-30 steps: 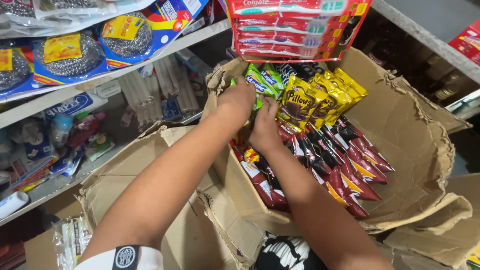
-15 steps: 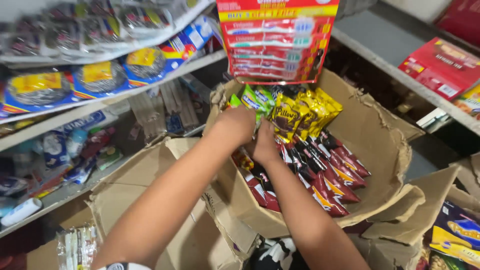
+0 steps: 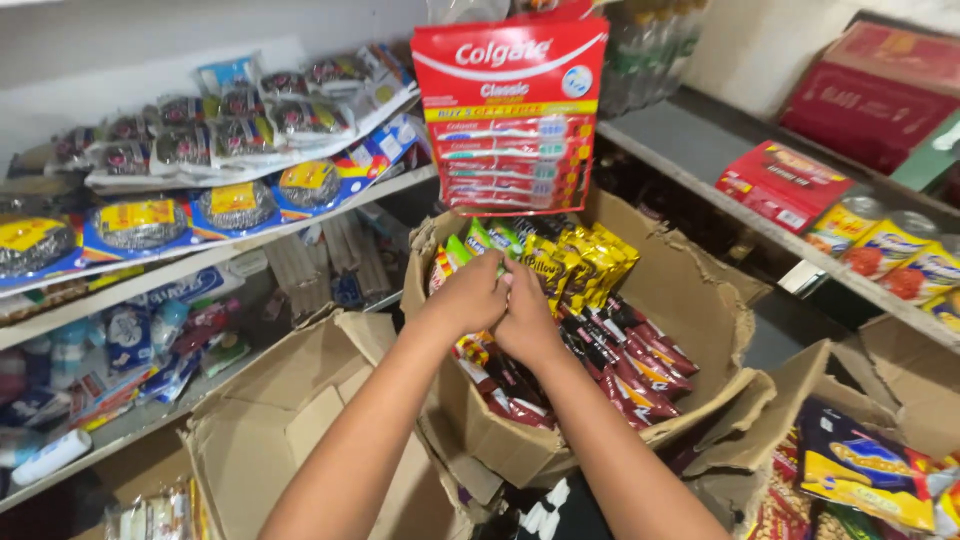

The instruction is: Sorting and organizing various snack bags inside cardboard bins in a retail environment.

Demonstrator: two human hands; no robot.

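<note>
Head view: both forearms reach from the near edge into a torn cardboard box. Left hand and right hand press together, closed, seemingly pinching green sachets at the box's far-left corner, beside yellow packets.

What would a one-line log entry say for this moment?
left hand: in cardboard box, on snack packets | right hand: beside it, touching packets | grip: unclear | toothpaste card: above box

Both hands together in cardboard box, on snack packets.
</note>
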